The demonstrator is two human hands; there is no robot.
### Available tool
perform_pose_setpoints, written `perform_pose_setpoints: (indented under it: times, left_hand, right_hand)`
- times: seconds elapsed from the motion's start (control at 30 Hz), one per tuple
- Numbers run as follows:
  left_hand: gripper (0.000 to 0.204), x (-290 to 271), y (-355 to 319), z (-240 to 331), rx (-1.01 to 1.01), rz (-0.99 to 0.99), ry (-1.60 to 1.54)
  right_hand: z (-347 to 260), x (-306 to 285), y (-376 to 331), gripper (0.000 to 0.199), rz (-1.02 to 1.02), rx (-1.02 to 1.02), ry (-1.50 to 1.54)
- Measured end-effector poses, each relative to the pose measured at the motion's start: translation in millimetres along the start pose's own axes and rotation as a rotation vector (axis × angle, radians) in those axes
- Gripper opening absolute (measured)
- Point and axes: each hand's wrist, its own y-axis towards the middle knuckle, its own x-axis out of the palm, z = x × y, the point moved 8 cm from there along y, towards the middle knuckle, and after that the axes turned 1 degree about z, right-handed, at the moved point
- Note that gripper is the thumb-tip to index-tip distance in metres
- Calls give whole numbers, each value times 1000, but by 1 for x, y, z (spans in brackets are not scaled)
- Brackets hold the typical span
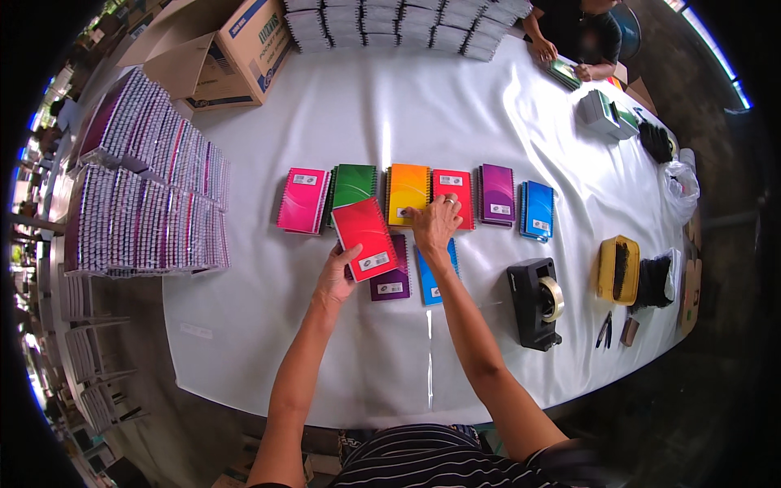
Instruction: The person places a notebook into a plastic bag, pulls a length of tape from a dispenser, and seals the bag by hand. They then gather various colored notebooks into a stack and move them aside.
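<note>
My left hand (335, 275) grips a red spiral notebook (364, 232), held tilted over the lower parts of a green notebook (355, 183) and a purple notebook (391, 281). With thumb and fingers apart, my right hand (438, 224) reaches over a yellow notebook (408, 185) and another red notebook (454, 180). Its thumb is over the yellow cover, its fingers over the red one; I cannot tell whether they press on them. A blue notebook (429, 285) lies partly under my right forearm. The back row also holds a pink notebook (303, 199), a violet notebook (496, 193) and a smaller blue notebook (537, 209).
Tall notebook stacks (150, 187) stand at left, more stacks (399, 26) at the back beside an open carton (236, 61). A tape dispenser (529, 305), yellow tray (618, 271) and pliers (604, 330) lie at right. Another person's hands (561, 61) handle a green notebook, far right.
</note>
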Motion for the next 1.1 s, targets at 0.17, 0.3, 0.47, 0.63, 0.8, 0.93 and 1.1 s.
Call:
perform_pose_setpoints:
  times: [0.17, 0.3, 0.47, 0.63, 0.8, 0.93, 1.1]
  left_hand:
    - [43, -32, -14, 29, -1, 37, -14]
    - [44, -49, -19, 27, -66, 51, -2]
    - [59, -54, -17, 22, -104, -48, 96]
    - [81, -70, -34, 22, -208, -79, 101]
    - [67, -47, -47, 26, -131, -358, -164]
    - [53, -59, -53, 35, -133, -199, -130]
    - [61, -103, -56, 41, -130, -131, -297]
  right_hand:
    - [5, 14, 19, 54, -117, 116, 83]
    - [1, 17, 31, 55, -215, 69, 86]
    - [-4, 14, 50, 24, -281, -218, 412]
    - [-173, -82, -19, 21, -913, -905, 264]
    - [-217, -22, -25, 32, -738, -887, 145]
    - [-137, 39, 21, 48, -224, -263, -135]
    - [-112, 63, 15, 46, -165, -12, 210]
